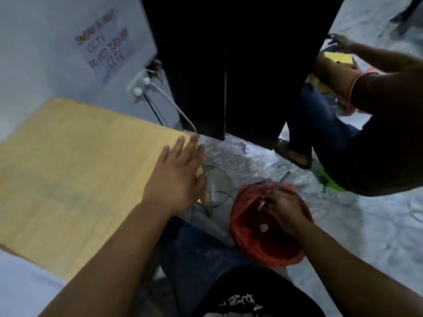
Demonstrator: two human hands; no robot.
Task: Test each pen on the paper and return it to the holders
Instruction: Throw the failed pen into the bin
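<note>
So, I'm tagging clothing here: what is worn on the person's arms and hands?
Nothing shows on them: the left hand and right hand are gloveless, both forearms bare with no sleeves, watch or rings visible. Blur could hide small items.

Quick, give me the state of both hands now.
Left hand: open, fingers straight, resting flat on the wooden table edge.
Right hand: holding a pen over the red-lined bin.

The scene is dimly and evenly lit, with a cool bluish cast; the dark cabinet is lost in near-black shadow; motion blur is seen throughout, so the writing on the wall notice is smeared; straight lines are bowed toward the edges by wide-angle distortion.
</note>
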